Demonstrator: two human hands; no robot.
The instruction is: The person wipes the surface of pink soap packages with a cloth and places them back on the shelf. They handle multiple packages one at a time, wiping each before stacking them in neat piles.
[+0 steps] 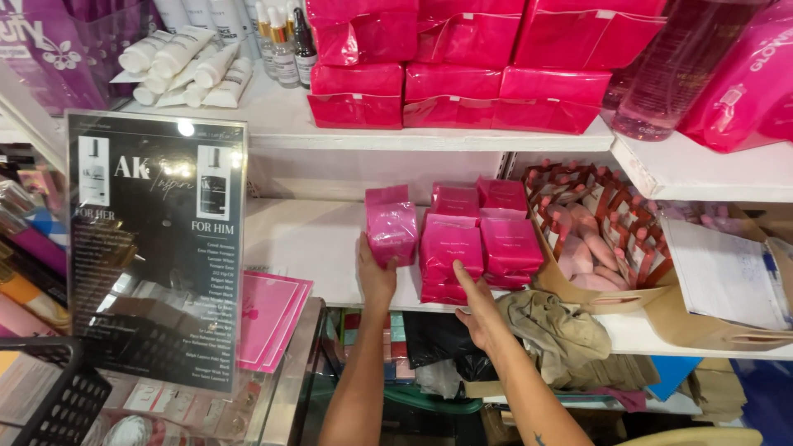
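Bright, even shop light – glare on the acrylic sign [157, 248] – edges bend slightly.

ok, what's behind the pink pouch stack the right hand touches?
Behind the stack at the right hand: two more pink pouches, then the shelf's white back wall. Anything lower behind is covered.
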